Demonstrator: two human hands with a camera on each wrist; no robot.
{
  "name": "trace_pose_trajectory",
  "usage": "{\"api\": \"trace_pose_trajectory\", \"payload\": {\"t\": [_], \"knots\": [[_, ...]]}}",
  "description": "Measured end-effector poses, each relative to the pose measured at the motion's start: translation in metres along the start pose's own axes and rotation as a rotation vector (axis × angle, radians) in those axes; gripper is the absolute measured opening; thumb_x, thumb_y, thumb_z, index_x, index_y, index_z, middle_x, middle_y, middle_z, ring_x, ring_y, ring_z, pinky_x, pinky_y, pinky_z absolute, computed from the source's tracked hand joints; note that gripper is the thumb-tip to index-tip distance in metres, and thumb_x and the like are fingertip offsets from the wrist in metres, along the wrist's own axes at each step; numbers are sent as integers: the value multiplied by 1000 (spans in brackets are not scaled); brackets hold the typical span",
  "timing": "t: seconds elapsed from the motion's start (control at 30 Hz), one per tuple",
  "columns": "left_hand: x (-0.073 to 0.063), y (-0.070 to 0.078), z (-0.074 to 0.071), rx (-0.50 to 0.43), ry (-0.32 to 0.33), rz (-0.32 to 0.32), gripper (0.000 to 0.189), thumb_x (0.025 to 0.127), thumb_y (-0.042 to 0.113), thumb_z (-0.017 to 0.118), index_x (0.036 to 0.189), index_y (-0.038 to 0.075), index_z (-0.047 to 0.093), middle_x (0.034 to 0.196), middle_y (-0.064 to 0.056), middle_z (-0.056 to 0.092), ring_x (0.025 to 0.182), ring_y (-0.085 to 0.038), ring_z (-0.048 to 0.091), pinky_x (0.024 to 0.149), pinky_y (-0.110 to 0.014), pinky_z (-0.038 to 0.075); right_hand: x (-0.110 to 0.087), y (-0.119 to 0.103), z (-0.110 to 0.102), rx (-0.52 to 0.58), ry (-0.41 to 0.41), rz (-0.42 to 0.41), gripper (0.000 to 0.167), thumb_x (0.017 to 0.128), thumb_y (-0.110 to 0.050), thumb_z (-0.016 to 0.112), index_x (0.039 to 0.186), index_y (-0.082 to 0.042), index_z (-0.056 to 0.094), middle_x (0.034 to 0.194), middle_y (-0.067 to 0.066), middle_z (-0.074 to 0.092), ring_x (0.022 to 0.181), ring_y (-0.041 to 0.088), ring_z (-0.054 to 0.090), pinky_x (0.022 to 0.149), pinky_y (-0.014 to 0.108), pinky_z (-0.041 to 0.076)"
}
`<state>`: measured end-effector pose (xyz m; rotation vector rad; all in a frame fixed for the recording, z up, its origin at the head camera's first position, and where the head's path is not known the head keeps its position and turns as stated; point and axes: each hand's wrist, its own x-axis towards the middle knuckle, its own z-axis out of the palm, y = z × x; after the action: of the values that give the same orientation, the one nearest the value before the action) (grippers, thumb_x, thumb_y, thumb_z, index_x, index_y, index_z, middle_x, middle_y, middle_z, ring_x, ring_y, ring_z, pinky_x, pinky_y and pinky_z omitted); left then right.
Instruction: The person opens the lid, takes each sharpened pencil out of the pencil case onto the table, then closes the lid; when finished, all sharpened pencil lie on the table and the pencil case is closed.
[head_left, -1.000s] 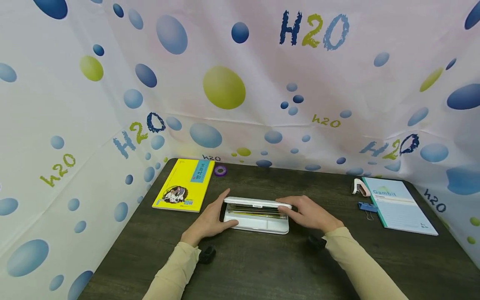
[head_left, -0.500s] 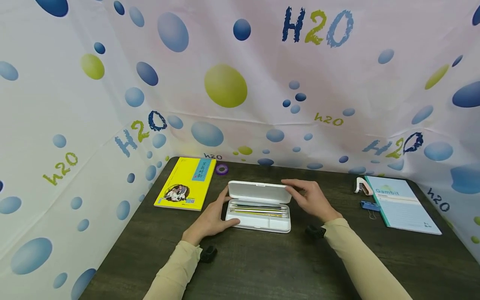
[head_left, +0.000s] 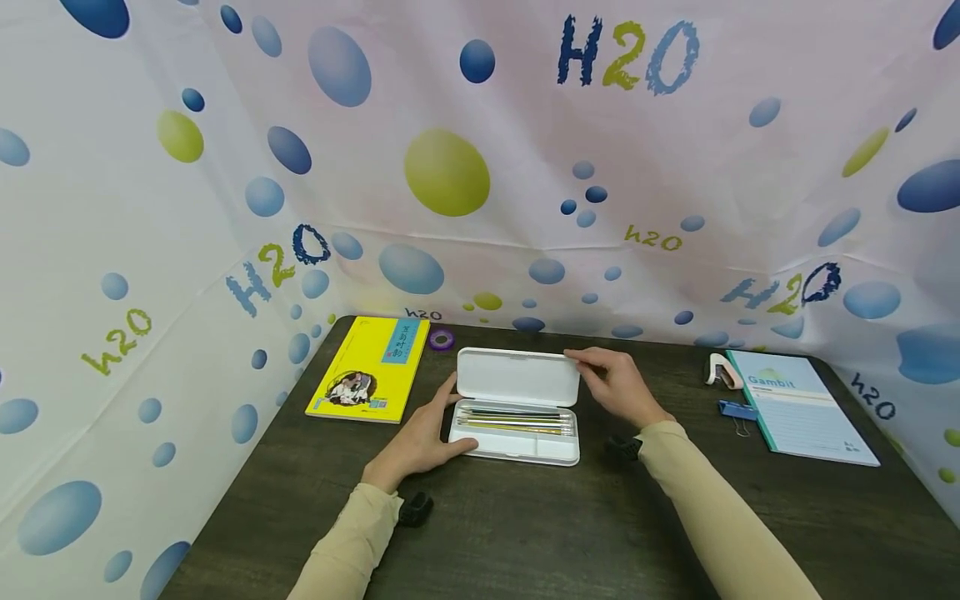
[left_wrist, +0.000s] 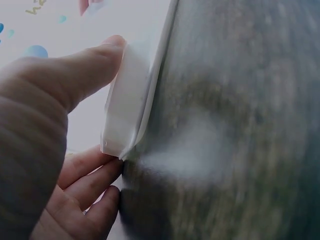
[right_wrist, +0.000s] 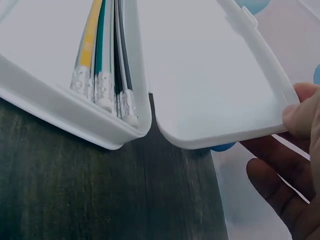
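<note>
A white pencil case (head_left: 498, 445) lies on the dark table with its lid (head_left: 517, 379) raised and tilted back. Several pencils (head_left: 517, 418), yellow, green and dark with eraser ends, lie in its rear compartment. My left hand (head_left: 412, 437) grips the case's left end, thumb on the front rim and fingers round the side; the left wrist view shows that thumb pressed on the white wall (left_wrist: 130, 95). With thumb and fingers my right hand (head_left: 618, 387) pinches the lid's upper right corner, also seen close up in the right wrist view, where the lid (right_wrist: 215, 75) stands beside the pencils.
A yellow book (head_left: 367, 367) lies at the back left, beside a purple tape roll (head_left: 441, 339). To the right are a white stapler-like object (head_left: 722, 371), a blue binder clip (head_left: 737, 410) and a notebook (head_left: 806, 408). A printed cloth (head_left: 525, 167) hangs behind the table.
The lid has swung up and back from nearly closed, with my right hand moving away at its corner, and the pencils have come into full view. My left hand has stayed at the case's left end.
</note>
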<state>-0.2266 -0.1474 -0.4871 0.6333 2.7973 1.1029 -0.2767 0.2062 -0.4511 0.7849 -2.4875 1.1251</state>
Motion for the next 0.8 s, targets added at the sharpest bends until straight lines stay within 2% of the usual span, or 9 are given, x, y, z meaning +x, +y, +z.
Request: {"api": "trace_pose_trajectory", "payload": {"t": [0.13,0.23,0.37,0.53,0.63,0.8], "knots": [[0,0,1,42,-11,5,107,83,47,79,161,19,11,158,-8,36,144,-28,35,114,-51,32,1,5,3,3,-22,61,33,98,-1,60,130,-6,67,121,10,68,75,18,56,60,28,46],[-1,0,1,108,-25,13,100,85,53,75,161,19,19,165,-10,17,148,-30,26,114,-51,33,1,8,6,19,-30,97,35,99,-2,59,132,-7,65,122,13,68,70,17,52,57,28,43],[-2,1,-1,270,-57,54,93,89,58,66,161,21,19,168,-4,-4,152,-30,10,115,-49,32,1,9,7,26,-34,113,36,99,-2,59,134,-9,64,122,12,68,66,17,51,55,28,43],[-2,6,-4,473,-64,151,82,96,58,55,160,17,23,168,-6,0,152,-37,7,114,-52,32,4,10,7,17,-28,115,36,98,-2,59,133,-7,65,109,10,70,60,18,47,52,28,41],[-2,9,-5,527,-78,153,79,97,59,50,159,17,25,168,-6,4,151,-38,7,115,-55,28,5,12,9,16,-30,140,36,99,-2,58,133,-7,64,105,10,69,59,18,46,50,28,40],[-3,10,-5,551,-97,129,76,98,61,47,159,20,26,167,-7,5,151,-38,7,116,-57,25,6,15,15,18,-43,179,37,99,-2,57,135,-6,62,111,13,69,66,19,52,54,29,44]]}}
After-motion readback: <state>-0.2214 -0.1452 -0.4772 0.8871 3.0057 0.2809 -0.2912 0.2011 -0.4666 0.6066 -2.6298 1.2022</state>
